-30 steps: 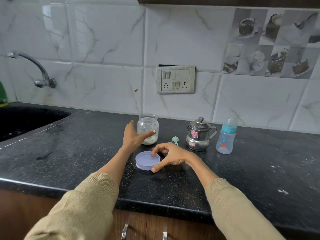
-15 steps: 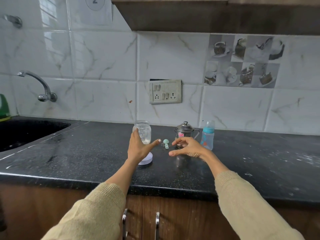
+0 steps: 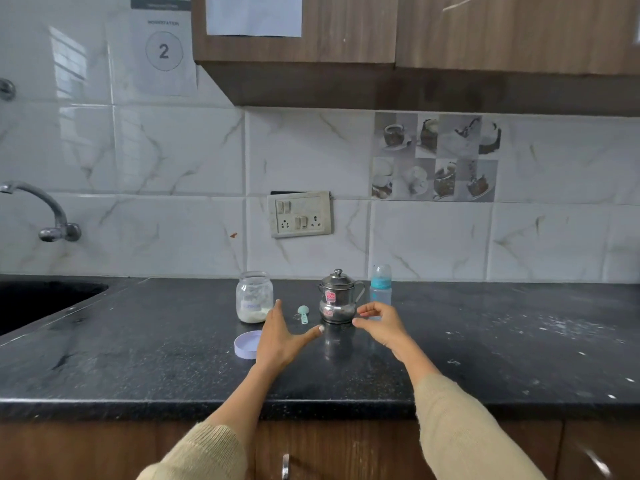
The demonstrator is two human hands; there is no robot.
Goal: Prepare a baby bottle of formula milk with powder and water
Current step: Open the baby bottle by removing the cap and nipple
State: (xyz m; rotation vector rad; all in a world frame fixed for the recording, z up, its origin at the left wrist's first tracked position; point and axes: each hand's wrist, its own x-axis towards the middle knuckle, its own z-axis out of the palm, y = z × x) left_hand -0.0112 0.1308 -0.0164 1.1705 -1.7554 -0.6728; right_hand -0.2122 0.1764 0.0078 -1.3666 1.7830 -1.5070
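right hand (image 3: 379,323) moved right, fingers (image 3: 367,309) before baby bottle (image 3: 380,285)

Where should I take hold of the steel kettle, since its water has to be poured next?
Probably by the loop handle on the steel kettle, coming in from the right with the right hand, which is nearest. The handle juts toward the baby bottle, so come in low in front of it.
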